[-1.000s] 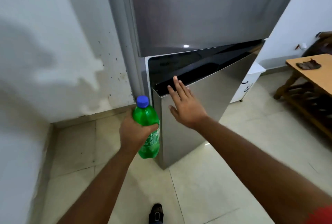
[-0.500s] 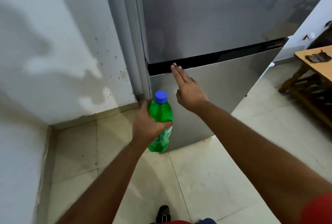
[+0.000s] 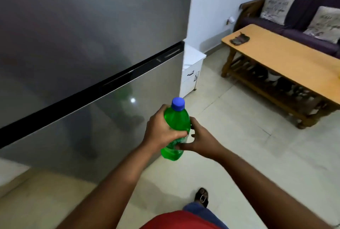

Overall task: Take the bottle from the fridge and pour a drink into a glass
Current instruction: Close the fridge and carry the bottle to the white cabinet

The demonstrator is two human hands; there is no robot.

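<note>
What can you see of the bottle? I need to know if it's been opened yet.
The bottle is green see-through plastic with a blue cap screwed on, held roughly upright in front of the fridge. The left hand wraps its middle; the right hand touches its lower side. A label shows partly between fingers.

fridge left, table right, sofa behind
</note>
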